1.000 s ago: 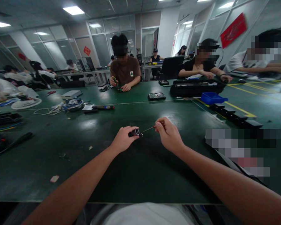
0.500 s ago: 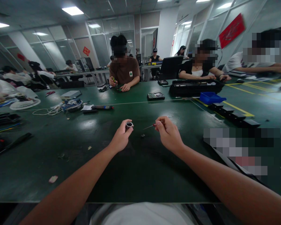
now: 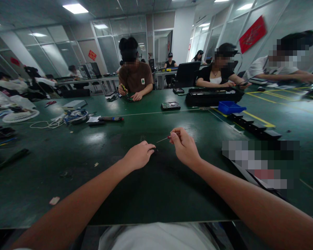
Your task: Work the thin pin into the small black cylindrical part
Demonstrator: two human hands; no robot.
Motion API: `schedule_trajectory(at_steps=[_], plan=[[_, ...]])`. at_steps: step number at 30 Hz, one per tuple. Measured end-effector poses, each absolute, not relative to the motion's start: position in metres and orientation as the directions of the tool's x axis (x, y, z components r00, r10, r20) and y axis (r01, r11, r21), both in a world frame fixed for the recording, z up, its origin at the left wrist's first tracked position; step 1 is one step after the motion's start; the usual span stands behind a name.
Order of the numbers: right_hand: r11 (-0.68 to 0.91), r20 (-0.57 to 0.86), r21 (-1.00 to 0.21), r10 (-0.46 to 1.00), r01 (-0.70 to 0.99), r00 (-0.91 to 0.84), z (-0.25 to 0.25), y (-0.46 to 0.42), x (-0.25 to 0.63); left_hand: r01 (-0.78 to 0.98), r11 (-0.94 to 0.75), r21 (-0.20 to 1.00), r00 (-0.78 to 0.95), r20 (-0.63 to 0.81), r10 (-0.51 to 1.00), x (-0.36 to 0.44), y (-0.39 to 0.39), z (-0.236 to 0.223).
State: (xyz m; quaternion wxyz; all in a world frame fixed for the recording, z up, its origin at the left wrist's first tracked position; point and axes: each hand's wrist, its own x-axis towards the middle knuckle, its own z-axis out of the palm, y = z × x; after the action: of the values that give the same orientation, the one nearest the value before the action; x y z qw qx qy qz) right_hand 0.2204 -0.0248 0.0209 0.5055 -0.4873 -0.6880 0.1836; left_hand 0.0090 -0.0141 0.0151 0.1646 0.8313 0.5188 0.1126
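My left hand [image 3: 138,155] is palm down low over the green table, fingers curled and closed. A dark edge shows at its fingertips, seemingly the short metal cylinder, mostly hidden by the fingers. Right beside those fingertips lies a small dark part [image 3: 157,150] on the table, too small to make out. My right hand [image 3: 184,146] is closed around a thin screwdriver [image 3: 169,137] with a red collar. Its slim shaft points left and slightly down, its tip a little above the small part and apart from the left fingers.
On the green table [image 3: 135,201], a hard drive [image 3: 170,106] lies farther back and a pen-shaped tool [image 3: 111,118] to the left. A blue bin [image 3: 231,107] and black trays [image 3: 253,127] stand right. Coiled cables [image 3: 75,116] lie far left. Several people work across the table.
My left hand has turned palm down and moved right and lower, to the small part, covering the cylinder's open end. My right hand holds the screwdriver in nearly the same pose.
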Motion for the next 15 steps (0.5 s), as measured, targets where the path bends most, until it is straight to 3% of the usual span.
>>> schedule_trajectory(at_steps=[5,15], plan=[[0.46,0.519,-0.753,0.855,0.47,-0.005,0.021,-0.024,0.22,0.851,-0.462,0.25,0.482,-0.022,0.876,0.015,-0.013,0.012],[0.461,0.518,-0.753,0.855,0.469,-0.009,0.021,-0.024,0.22,0.829,-0.524,0.197,0.529,0.031,0.848,0.021,-0.004,0.011]])
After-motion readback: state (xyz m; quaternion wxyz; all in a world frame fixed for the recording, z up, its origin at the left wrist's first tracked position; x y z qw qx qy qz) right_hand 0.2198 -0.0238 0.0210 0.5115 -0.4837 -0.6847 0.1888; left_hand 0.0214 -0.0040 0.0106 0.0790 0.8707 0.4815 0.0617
